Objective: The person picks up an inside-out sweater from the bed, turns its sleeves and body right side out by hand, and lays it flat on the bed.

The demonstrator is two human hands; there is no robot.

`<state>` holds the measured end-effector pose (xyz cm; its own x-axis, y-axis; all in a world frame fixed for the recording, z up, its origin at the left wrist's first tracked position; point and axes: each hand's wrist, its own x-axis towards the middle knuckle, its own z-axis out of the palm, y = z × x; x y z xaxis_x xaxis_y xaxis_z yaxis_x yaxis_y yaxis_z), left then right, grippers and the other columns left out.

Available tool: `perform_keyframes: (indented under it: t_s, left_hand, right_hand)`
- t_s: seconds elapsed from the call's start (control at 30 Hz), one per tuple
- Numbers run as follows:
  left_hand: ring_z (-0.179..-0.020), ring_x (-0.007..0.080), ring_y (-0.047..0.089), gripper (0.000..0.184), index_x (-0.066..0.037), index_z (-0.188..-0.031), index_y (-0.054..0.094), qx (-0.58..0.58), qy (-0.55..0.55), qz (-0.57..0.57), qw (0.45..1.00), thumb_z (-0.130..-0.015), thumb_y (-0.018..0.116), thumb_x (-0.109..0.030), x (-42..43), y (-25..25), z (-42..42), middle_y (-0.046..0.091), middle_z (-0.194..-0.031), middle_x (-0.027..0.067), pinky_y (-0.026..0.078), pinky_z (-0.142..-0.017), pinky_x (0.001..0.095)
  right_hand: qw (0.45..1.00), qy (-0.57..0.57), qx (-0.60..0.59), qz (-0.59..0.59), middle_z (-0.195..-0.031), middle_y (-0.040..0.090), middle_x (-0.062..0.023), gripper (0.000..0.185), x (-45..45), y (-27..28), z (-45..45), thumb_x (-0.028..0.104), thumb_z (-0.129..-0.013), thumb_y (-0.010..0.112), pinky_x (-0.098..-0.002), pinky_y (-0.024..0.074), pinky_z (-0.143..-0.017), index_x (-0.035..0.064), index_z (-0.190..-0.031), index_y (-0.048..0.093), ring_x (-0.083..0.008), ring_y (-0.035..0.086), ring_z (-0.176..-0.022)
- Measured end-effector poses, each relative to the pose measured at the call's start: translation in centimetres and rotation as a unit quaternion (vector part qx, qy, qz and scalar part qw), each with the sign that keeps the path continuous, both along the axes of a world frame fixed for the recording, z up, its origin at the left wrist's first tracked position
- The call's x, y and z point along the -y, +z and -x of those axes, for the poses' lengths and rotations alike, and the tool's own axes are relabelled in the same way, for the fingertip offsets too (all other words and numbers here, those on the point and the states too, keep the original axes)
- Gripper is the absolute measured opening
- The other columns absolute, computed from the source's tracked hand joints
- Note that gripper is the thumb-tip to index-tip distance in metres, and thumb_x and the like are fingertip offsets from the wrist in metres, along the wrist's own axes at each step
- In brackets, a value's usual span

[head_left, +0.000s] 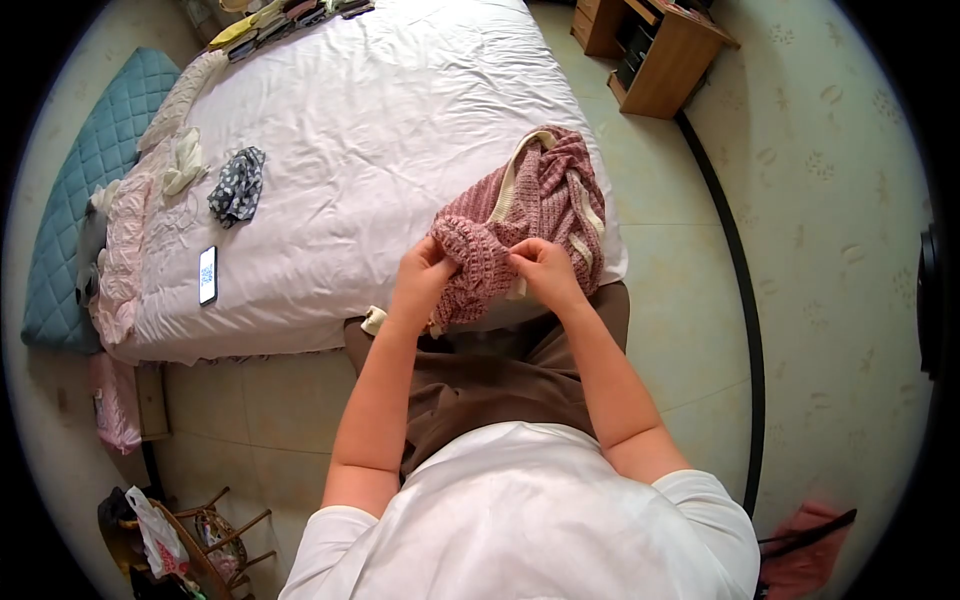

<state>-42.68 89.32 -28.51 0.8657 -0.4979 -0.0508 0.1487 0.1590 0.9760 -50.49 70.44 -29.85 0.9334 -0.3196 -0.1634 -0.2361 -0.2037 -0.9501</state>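
Observation:
A pink knitted sweater (540,195) with cream trim lies bunched at the front right corner of the bed, part of it hanging over the edge toward my lap. My left hand (430,268) pinches the left side of a gathered, ribbed part of the knit. On the other side of that part, my right hand (540,265) grips the fabric between thumb and fingers. Both hands are closed on the same sweater, a short distance apart. Some of the knit below my hands is hidden by my forearms.
The bed (350,150) has a white sheet. On its left lie a phone (208,275), a grey polka-dot cloth (237,187) and a white cloth (184,162). Folded clothes (270,30) sit at the far end. A wooden desk (655,60) stands beyond right, a chair (215,535) behind left.

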Motion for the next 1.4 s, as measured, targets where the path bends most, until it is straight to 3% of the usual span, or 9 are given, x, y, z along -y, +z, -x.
perform_keyframes:
  t_s: [0.17, 0.4, 0.53, 0.73, 0.87, 1.13, 1.2, 1.27, 1.4]
  left_hand:
    - [-0.078, 0.0067, 0.057, 0.006, -0.004, -0.093, 0.06, -0.093, -0.025, 0.11, 0.989, -0.09, 0.059, -0.009, -2.3, 2.5, -0.9, 0.063, -0.085, 0.001, 0.045, -0.071, 0.0203]
    - [-0.096, 0.0143, 0.059, 0.014, -0.009, -0.104, 0.06, -0.095, -0.073, 0.37, 0.921, -0.092, 0.054, -0.013, -4.9, 1.9, -3.5, 0.065, -0.1, 0.0029, 0.046, -0.086, 0.031]
    - [-0.097, 0.0148, 0.059, 0.013, -0.008, -0.103, 0.059, -0.132, -0.061, 0.311, 0.939, -0.092, 0.054, -0.012, -3.2, 1.8, -2.4, 0.064, -0.103, 0.0038, 0.046, -0.086, 0.0301]
    - [-0.084, 0.0062, 0.053, 0.008, -0.007, -0.097, 0.058, -0.054, -0.073, 0.183, 0.979, -0.089, 0.058, -0.007, -1.2, 1.7, -0.4, 0.061, -0.092, -0.0024, 0.041, -0.077, 0.0218]
    - [-0.082, 0.0049, 0.051, 0.008, -0.007, -0.096, 0.058, -0.071, -0.078, 0.135, 0.985, -0.087, 0.059, -0.007, -1.0, 1.6, 0.5, 0.058, -0.089, -0.0035, 0.04, -0.078, 0.021]
    - [-0.073, 0.0071, 0.05, 0.016, -0.003, -0.089, 0.058, -0.021, 0.031, -0.052, 0.998, -0.084, 0.062, -0.018, -0.6, 1.3, 0.2, 0.058, -0.079, -0.0007, 0.041, -0.07, 0.0233]
    - [-0.067, 0.0079, 0.05, 0.023, 0.0, -0.089, 0.058, 0.114, 0.067, -0.303, 0.944, -0.081, 0.067, -0.02, 0.3, 1.9, 0.3, 0.058, -0.074, -0.0002, 0.042, -0.064, 0.0233]
    - [-0.071, 0.0116, 0.056, 0.03, 0.001, -0.093, 0.06, 0.094, 0.032, -0.292, 0.951, -0.079, 0.069, -0.024, 0.4, -0.1, -0.4, 0.062, -0.079, 0.0052, 0.044, -0.065, 0.026]
    - [-0.073, 0.0166, 0.061, 0.031, 0.001, -0.096, 0.063, 0.071, -0.04, -0.291, 0.953, -0.081, 0.066, -0.026, 0.7, -1.5, -0.4, 0.066, -0.084, 0.0079, 0.047, -0.068, 0.0288]
  right_hand:
    - [0.985, -0.081, 0.036, 0.151, -0.079, 0.066, -0.0125, 0.013, 2.4, -2.4, 0.1, 0.012, -0.078, 0.064, -0.0343, 0.0493, -0.066, 0.0, -0.084, 0.066, -0.0242, 0.063, -0.07]
    - [0.954, -0.148, -0.016, 0.259, -0.074, 0.067, -0.0128, 0.013, 5.9, -7.9, 1.0, 0.011, -0.076, 0.066, -0.0317, 0.0494, -0.065, -0.0003, -0.082, 0.066, -0.0203, 0.064, -0.068]
    - [0.958, -0.09, 0.049, 0.267, -0.076, 0.066, -0.0095, 0.018, 4.4, -6.3, 0.7, 0.014, -0.077, 0.068, -0.0299, 0.0489, -0.067, 0.0013, -0.089, 0.065, -0.0178, 0.063, -0.07]
    - [0.993, -0.059, 0.014, -0.099, -0.075, 0.063, -0.0064, 0.027, 0.6, 3.7, -0.9, 0.025, -0.08, 0.069, -0.0265, 0.0455, -0.063, -0.0003, -0.087, 0.063, -0.0105, 0.057, -0.069]
    - [0.999, 0.0, 0.032, 0.022, -0.066, 0.059, -0.0014, 0.031, -0.4, 2.5, -1.9, 0.028, -0.081, 0.069, -0.0256, 0.044, -0.055, -0.0031, -0.083, 0.064, -0.0086, 0.053, -0.059]
    - [0.989, -0.081, 0.117, -0.034, -0.064, 0.056, 0.0027, 0.018, -1.5, 0.9, -1.7, 0.016, -0.087, 0.063, -0.0233, 0.0371, -0.051, -0.0005, -0.08, 0.064, -0.005, 0.046, -0.056]
    - [0.988, -0.076, 0.133, -0.037, -0.066, 0.057, 0.0034, 0.017, -2.3, 1.0, -1.6, 0.016, -0.088, 0.061, -0.0229, 0.0374, -0.051, 0.0002, -0.083, 0.063, -0.0048, 0.046, -0.057]
    - [0.986, -0.068, 0.149, -0.04, -0.069, 0.057, 0.004, 0.016, -3.3, 1.4, -1.5, 0.016, -0.09, 0.06, -0.0225, 0.0378, -0.052, 0.001, -0.085, 0.062, -0.0046, 0.047, -0.058]
    - [0.928, -0.08, 0.149, -0.332, -0.074, 0.055, 0.0038, 0.013, -4.1, 1.7, -1.4, 0.015, -0.094, 0.054, -0.0202, 0.0379, -0.053, 0.0029, -0.09, 0.057, -0.0035, 0.045, -0.06]
